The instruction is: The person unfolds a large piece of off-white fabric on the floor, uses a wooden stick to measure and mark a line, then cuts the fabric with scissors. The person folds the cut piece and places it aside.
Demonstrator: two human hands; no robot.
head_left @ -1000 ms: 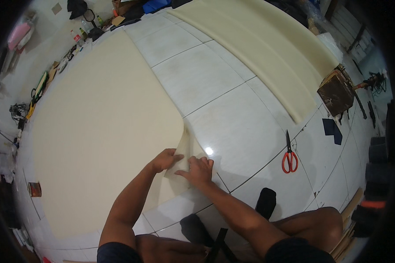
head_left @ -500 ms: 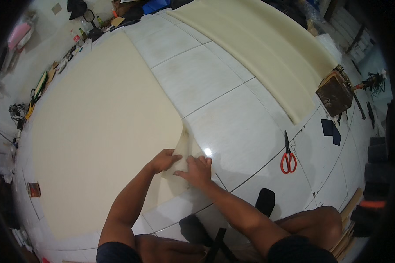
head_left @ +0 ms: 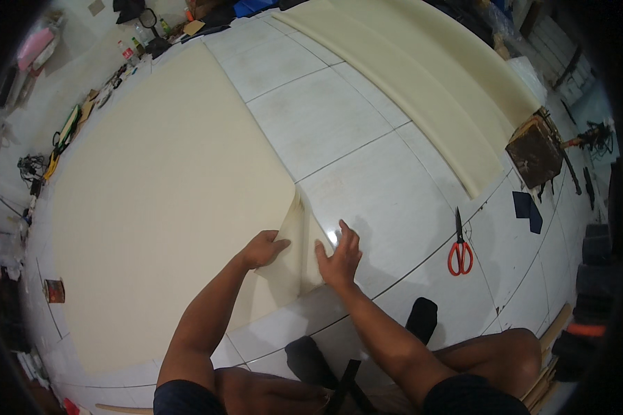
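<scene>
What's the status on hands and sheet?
Left hand gripping cream sheet, near-right corner folded back. Right hand open beside the fold. Red-handled scissors off right, not touching the sheet.

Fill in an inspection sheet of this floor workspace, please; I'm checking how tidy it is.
Surface: white tiled floor, with some dark marks near the scissors.
Work things: cream sheet spread out, folded back near its right edge; second cream sheet lying apart, gently rippled; red-handled scissors on bare tile.
Clutter: dark blue scraps, brown block, small can.
Hands: left hand grips the folded flap; right hand is open, fingers spread, contact unclear.
Cables: dark tangle at far left, possibly cord.
Surroundings: bottles along the wall; dark rolls at right.
</scene>
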